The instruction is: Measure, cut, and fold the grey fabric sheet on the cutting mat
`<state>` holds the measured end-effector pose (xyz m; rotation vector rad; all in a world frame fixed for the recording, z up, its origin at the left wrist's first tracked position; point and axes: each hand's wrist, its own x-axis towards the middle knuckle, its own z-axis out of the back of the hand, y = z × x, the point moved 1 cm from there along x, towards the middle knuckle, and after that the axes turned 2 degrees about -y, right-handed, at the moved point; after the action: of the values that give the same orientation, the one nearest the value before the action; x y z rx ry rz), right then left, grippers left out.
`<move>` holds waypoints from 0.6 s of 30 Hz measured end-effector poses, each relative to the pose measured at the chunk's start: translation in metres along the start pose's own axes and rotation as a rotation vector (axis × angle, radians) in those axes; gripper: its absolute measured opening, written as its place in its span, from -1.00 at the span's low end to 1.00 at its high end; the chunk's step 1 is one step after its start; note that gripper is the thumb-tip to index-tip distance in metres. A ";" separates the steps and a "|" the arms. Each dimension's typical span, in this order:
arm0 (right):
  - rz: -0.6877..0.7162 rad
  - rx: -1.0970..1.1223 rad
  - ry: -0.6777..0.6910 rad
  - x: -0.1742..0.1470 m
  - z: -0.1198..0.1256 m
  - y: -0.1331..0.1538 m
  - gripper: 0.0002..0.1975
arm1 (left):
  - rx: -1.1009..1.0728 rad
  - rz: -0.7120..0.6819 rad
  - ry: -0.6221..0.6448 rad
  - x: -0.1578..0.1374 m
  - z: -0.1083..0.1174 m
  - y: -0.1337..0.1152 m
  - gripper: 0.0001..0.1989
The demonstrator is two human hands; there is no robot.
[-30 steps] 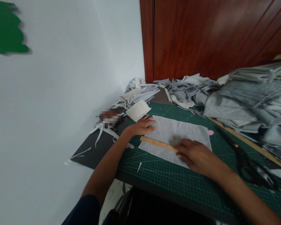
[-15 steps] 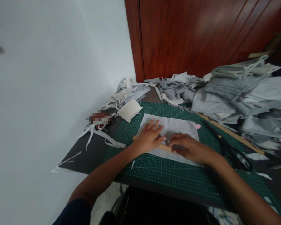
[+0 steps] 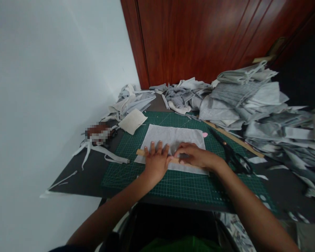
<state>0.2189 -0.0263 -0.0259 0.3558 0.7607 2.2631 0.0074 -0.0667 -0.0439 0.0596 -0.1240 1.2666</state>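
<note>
A pale grey piece of cloth [image 3: 170, 134] lies flat on a green cutting mat [image 3: 157, 183]. Across its near part runs a narrow wooden ruler [image 3: 141, 152]. My left hand [image 3: 156, 161] rests on the ruler with its fingers spread over the cloth. To its right, my right hand [image 3: 193, 154] is closed, thumb and fingers pinched low at the ruler. Whatever it may hold is too small or hidden to make out. A pink piece [image 3: 205, 134], perhaps tailor's chalk, lies at the cloth's far right corner.
Black-handled scissors [image 3: 232, 154] lie right of the cloth, beside a long wooden stick [image 3: 236, 138]. Stacked grey fabric [image 3: 238, 98] rises at the back right. Scraps [image 3: 183, 92] and a cream square [image 3: 133, 121] sit at the back, near the wall and wooden door [image 3: 199, 42].
My left hand has drawn back toward me, its fingers now nearer the ruler. My right hand stays pinched close to the ruler. The whole view has shifted, so the table appears further left.
</note>
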 end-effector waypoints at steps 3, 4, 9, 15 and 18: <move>0.001 0.011 0.021 -0.002 0.002 -0.001 -0.75 | -0.001 0.029 -0.080 -0.017 0.003 -0.009 -0.56; 0.000 0.015 0.026 -0.003 0.002 -0.001 -0.74 | -0.020 0.021 -0.107 -0.022 0.004 -0.012 -0.63; -0.022 0.019 0.063 -0.005 0.004 0.007 -0.73 | -0.116 0.036 -0.213 -0.035 0.009 -0.015 -0.86; 0.022 0.027 0.066 -0.011 0.012 0.000 -0.68 | -0.299 -0.159 -0.180 -0.038 0.010 -0.014 -0.79; -0.090 -0.067 -0.117 -0.019 0.020 -0.022 -0.53 | -0.395 -0.241 -0.162 -0.038 0.008 -0.013 -0.81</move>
<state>0.2533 -0.0192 -0.0242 0.4099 0.6265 2.1577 0.0087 -0.1073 -0.0402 -0.1599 -0.4903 0.9775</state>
